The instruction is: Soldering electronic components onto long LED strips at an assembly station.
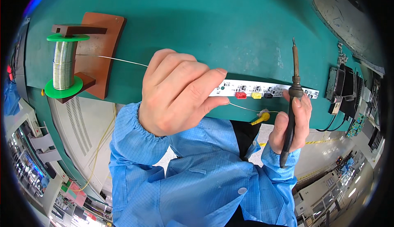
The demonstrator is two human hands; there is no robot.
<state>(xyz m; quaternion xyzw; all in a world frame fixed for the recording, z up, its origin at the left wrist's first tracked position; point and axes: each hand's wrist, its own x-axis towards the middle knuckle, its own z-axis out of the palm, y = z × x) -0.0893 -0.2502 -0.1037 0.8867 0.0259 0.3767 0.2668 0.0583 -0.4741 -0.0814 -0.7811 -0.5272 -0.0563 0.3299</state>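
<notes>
My left hand is closed, with its thumb and index finger around the left end of a narrow white circuit board. Red, yellow and black connectors sit along the board's near edge. Thin solder wire runs from a spool at the left into this hand. It comes out by the thumb and stretches toward my right hand. That hand grips a soldering iron, tip pointing away from me, beside the board's right part. Where the wire ends is hard to make out.
The spool's green flanges sit in a brown stand on the green bench mat. A yellow plug-like piece is near the bench's front edge. Dark equipment with cables stands at the right, below a large pale rounded fixture.
</notes>
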